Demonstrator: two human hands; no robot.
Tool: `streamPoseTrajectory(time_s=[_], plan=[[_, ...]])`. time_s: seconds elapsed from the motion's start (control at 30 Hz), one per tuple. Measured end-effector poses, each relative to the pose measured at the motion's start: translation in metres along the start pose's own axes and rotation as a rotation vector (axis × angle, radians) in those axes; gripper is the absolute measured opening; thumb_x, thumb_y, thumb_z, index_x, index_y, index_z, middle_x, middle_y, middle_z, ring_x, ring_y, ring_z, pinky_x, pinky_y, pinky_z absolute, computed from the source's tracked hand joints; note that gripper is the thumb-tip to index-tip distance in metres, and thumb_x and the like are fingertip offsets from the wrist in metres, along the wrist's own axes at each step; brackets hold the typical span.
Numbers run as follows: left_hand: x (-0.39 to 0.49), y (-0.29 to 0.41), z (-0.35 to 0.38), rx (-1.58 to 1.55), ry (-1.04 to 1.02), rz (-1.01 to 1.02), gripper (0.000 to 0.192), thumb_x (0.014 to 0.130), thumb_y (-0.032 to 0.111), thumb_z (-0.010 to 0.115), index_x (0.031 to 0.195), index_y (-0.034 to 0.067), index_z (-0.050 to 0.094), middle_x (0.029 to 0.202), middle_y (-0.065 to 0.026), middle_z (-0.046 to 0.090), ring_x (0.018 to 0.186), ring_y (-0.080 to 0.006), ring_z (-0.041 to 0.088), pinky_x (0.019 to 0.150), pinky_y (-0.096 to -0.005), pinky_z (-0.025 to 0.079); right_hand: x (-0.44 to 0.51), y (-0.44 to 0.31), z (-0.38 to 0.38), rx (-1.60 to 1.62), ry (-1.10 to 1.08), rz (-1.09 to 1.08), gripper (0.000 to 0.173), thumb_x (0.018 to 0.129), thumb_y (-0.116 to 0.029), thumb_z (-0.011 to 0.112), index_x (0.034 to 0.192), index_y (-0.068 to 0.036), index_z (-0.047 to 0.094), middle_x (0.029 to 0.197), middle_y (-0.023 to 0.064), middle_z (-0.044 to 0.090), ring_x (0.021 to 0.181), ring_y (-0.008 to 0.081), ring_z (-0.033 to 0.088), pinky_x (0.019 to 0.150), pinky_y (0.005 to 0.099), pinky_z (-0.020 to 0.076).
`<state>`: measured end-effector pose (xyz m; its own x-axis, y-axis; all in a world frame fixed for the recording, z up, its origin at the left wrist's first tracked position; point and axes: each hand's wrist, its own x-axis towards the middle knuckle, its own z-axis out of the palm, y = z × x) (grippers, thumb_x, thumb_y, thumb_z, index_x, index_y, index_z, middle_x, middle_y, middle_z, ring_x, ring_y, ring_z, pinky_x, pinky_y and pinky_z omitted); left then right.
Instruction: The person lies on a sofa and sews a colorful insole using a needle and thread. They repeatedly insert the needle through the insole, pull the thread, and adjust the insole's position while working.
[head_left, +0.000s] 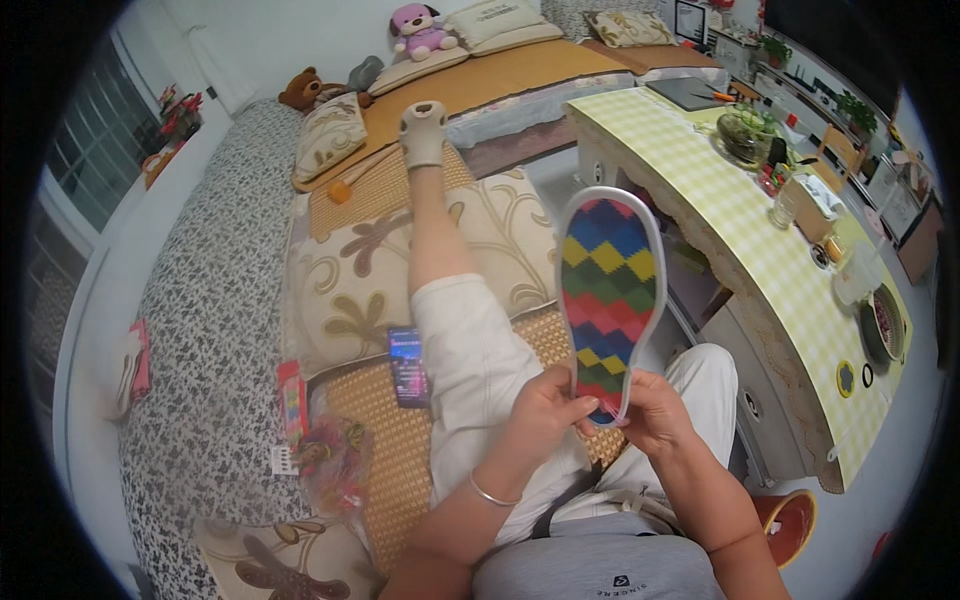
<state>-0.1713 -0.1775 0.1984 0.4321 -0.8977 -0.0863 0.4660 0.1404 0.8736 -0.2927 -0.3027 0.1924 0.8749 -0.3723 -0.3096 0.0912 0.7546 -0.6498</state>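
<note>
Above my lap stands an insole (609, 289) with a multicoloured zigzag pattern and a pale rim, its narrow end down. My left hand (559, 409) grips that lower end from the left, thumb on the patterned face. At the lower right edge, my right hand (654, 412) has its fingertips closed on pink thread (613, 414), which runs to the insole. Whether a needle is between the fingers cannot be told. On the sofa to the left lie a clear bag of coloured thread (334, 461) and a red-edged packet (291, 401).
A phone with a lit screen (409, 367) lies beside my outstretched leg. On the right, a table with a yellow checked cloth (701, 176) holds jars, a tissue box and a bowl (883, 322). A red bin (787, 525) stands on the floor by my right elbow.
</note>
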Motion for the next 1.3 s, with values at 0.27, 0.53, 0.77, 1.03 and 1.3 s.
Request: streamPoseTrajectory(time_s=[0.27, 0.53, 0.77, 1.03, 1.3], plan=[[-0.004, 0.022, -0.029, -0.174, 0.079, 0.040, 0.020, 0.086, -0.005, 0.055, 0.105, 0.000, 0.058, 0.097, -0.0101, 0.066, 0.075, -0.0168, 0.065, 0.055, -0.0323, 0.058, -0.002, -0.056, -0.073, 0.631, -0.048, -0.291, 0.005, 0.092, -0.005, 0.055, 0.096, -0.006, 0.053, 0.080, 0.0015, 0.054, 0.063, 0.0065, 0.050, 0.046, 0.0160, 0.0410], [-0.026, 0.072, -0.140, -0.109, 0.476, 0.281, 0.015, 0.086, 0.000, 0.059, 0.100, 0.003, 0.056, 0.089, -0.0062, 0.064, 0.072, -0.0159, 0.065, 0.053, -0.0319, 0.059, -0.129, -0.155, -0.297, 0.261, 0.768, -1.069, 0.004, 0.091, -0.003, 0.054, 0.089, -0.003, 0.050, 0.063, -0.0020, 0.041, 0.047, 0.0051, 0.030, 0.039, 0.0192, 0.0274], [-0.002, 0.017, -0.055, -0.286, 0.166, 0.007, 0.016, 0.085, 0.002, 0.056, 0.101, -0.001, 0.056, 0.084, -0.0133, 0.062, 0.069, -0.0238, 0.063, 0.047, -0.0298, 0.053, -0.037, -0.061, -0.092, -0.425, 0.609, -0.794, 0.011, 0.093, -0.017, 0.058, 0.096, -0.009, 0.064, 0.066, -0.0059, 0.046, 0.053, 0.0033, 0.038, 0.049, 0.0204, 0.0363], [-0.001, 0.006, -0.007, -0.827, -0.171, -0.216, 0.045, 0.086, 0.021, 0.051, 0.118, -0.009, 0.048, 0.077, -0.0151, 0.057, 0.066, -0.0257, 0.056, 0.055, -0.0346, 0.047, -0.028, -0.004, 0.045, -1.120, 0.046, -0.969, 0.008, 0.081, 0.000, 0.065, 0.088, -0.003, 0.064, 0.076, 0.0089, 0.064, 0.065, 0.0215, 0.062, 0.059, 0.0303, 0.0485], [-0.007, 0.010, -0.006, -0.928, -0.144, -0.268, 0.058, 0.089, 0.032, 0.044, 0.126, -0.012, 0.042, 0.072, -0.0195, 0.057, 0.058, -0.0308, 0.058, 0.054, -0.0371, 0.050, -0.027, 0.000, 0.056, -1.187, -0.028, -1.021, 0.010, 0.078, -0.001, 0.067, 0.086, -0.004, 0.064, 0.072, 0.0078, 0.064, 0.063, 0.0239, 0.063, 0.056, 0.0321, 0.0484]])
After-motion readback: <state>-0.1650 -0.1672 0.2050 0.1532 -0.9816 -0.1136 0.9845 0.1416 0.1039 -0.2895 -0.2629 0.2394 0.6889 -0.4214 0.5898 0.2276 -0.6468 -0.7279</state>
